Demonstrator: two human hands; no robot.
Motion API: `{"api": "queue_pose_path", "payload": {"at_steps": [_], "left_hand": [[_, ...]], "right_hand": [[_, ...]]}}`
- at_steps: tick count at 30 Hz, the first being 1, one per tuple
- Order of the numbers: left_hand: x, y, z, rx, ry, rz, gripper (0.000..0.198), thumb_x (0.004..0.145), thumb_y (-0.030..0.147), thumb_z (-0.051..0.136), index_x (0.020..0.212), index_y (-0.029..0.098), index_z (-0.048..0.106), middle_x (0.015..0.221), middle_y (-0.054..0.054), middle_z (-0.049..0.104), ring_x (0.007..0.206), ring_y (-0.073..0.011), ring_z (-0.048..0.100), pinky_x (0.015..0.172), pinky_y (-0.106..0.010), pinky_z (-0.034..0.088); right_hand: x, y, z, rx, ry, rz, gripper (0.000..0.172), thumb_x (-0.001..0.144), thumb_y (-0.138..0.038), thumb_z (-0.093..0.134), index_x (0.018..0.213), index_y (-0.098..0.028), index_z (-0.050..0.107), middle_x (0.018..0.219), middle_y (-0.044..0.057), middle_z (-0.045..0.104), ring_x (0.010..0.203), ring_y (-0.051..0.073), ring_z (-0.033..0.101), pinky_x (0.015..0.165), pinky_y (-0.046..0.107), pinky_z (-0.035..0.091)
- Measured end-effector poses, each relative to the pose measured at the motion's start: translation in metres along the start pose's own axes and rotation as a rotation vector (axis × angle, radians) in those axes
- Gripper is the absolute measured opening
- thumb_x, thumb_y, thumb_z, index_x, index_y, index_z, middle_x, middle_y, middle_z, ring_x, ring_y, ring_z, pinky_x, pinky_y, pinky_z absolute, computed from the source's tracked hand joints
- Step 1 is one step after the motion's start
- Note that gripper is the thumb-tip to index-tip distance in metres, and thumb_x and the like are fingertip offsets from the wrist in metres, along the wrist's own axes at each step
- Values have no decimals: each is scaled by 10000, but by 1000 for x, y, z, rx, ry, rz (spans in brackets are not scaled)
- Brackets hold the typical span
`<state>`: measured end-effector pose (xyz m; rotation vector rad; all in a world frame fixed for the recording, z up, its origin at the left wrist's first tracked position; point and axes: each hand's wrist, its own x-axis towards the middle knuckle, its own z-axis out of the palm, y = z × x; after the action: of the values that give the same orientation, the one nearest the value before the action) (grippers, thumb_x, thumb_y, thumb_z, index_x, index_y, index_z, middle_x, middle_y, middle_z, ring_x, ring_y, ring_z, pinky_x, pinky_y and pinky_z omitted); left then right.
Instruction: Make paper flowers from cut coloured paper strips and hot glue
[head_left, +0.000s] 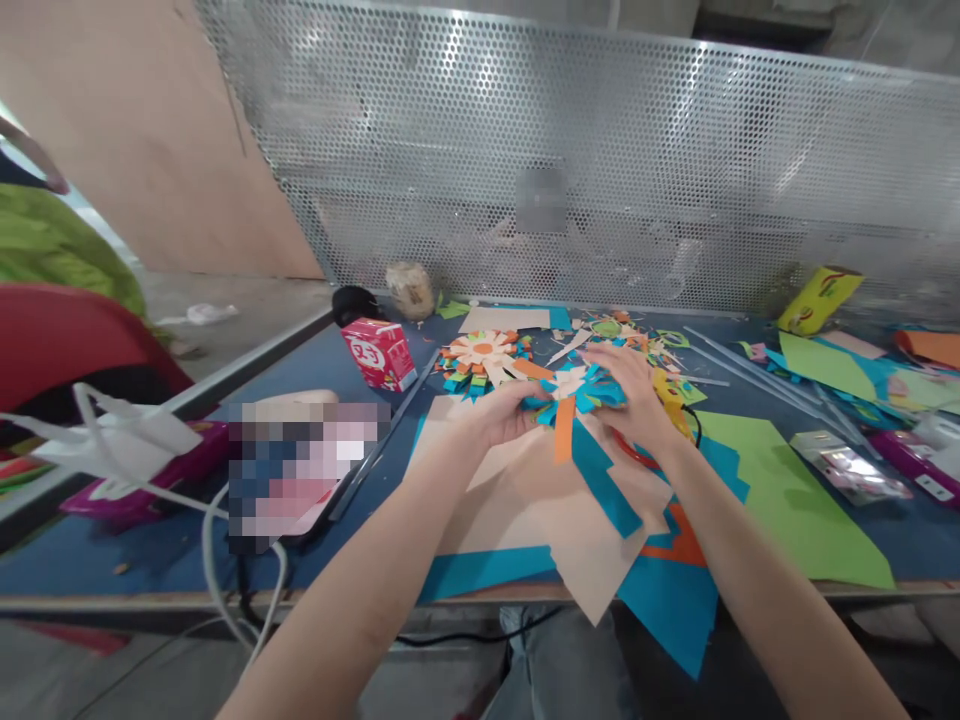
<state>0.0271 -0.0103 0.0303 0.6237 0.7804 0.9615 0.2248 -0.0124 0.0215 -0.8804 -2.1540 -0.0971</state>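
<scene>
Just beside blue flower [592, 388], orange-centred rosette [484, 355]

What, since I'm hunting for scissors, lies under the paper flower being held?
Under the paper flower, held by the left hand and right hand, lie overlapping beige paper and blue paper. A red loop peeks out beneath the right hand; the rest is covered.

Turquoise, cream and orange on the layered cut-paper flower [574, 392]; cream petals, orange centre and turquoise, green and orange fringe on the second round paper flower [484, 358]. Peach on the large paper sheet [525, 500], turquoise on the jagged paper sheet [667, 600], lime green on the angular paper sheet [795, 500], dark blue on the table top [922, 530]. Red with white print on the small card carton [379, 353]; silver with a grid of round holes on the perforated metal screen [525, 120].
</scene>
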Motion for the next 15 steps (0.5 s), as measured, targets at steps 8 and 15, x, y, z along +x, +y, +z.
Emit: {"api": "queue_pose_path", "payload": {"at_steps": [8, 15], "left_hand": [[-7, 9, 4, 58, -211, -171, 348, 865, 325, 353, 871, 91, 611, 762, -147, 676, 780, -214, 682, 646, -272, 552], [-9, -3, -1, 633, 352, 965, 241, 773, 340, 599, 988, 237, 568, 623, 22, 545, 607, -119, 549, 644, -219, 449]], "right_hand": [[4, -5, 2, 253, 213, 210, 142, 754, -351, 627, 711, -216, 627, 761, 11, 666, 794, 173, 603, 807, 340, 452], [9, -7, -4, 358, 360, 594, 220, 688, -407, 641, 695, -188, 659, 692, -2, 662, 653, 161, 598, 633, 274, 464]]}}
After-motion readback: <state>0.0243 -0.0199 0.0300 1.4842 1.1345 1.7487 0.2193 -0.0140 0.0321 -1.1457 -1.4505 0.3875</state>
